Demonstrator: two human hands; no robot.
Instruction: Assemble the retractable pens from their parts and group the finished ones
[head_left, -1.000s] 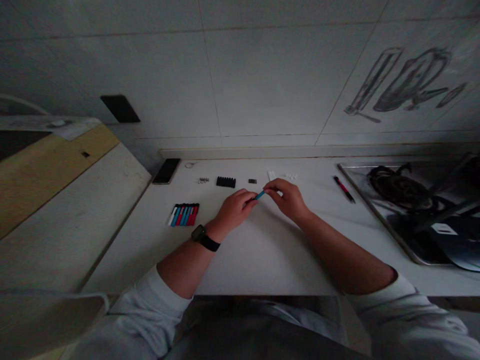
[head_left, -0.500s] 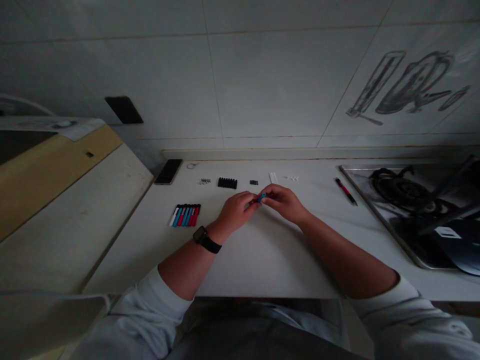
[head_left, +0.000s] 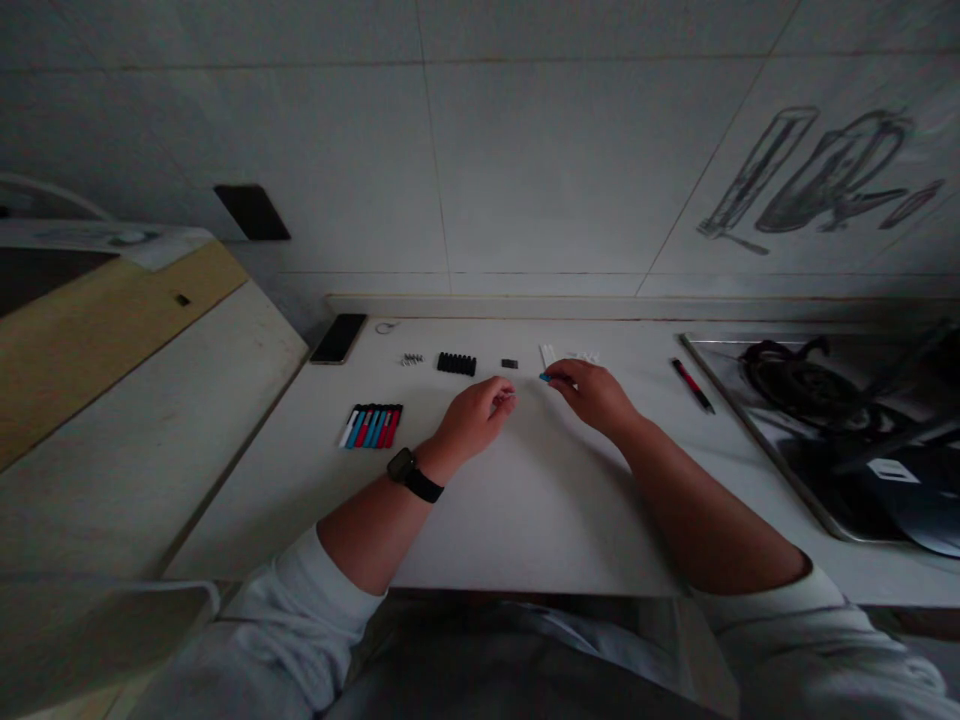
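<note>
The right hand (head_left: pixel 596 393) pinches a small blue piece (head_left: pixel 544 377) at its ten o'clock; the left hand (head_left: pixel 474 415), at its eight o'clock, is curled, grip unclear.

Dim room; grey tiled wall (head_left: pixel 525 150); white counter (head_left: pixel 525 500).

Open counter (head_left: pixel 525 500) is seen between the left hand (head_left: pixel 476 415) and right hand (head_left: pixel 596 395), and nearer the body. Beyond the fingertips, passage is blocked by a black ridged block (head_left: pixel 456 364), a small dark part (head_left: pixel 509 363) and white pieces (head_left: pixel 551 353). A row of pens (head_left: pixel 371 427) lies left of the left hand; a red pen (head_left: pixel 691 384) and stove (head_left: pixel 825 400) lie right of the right hand.
</note>
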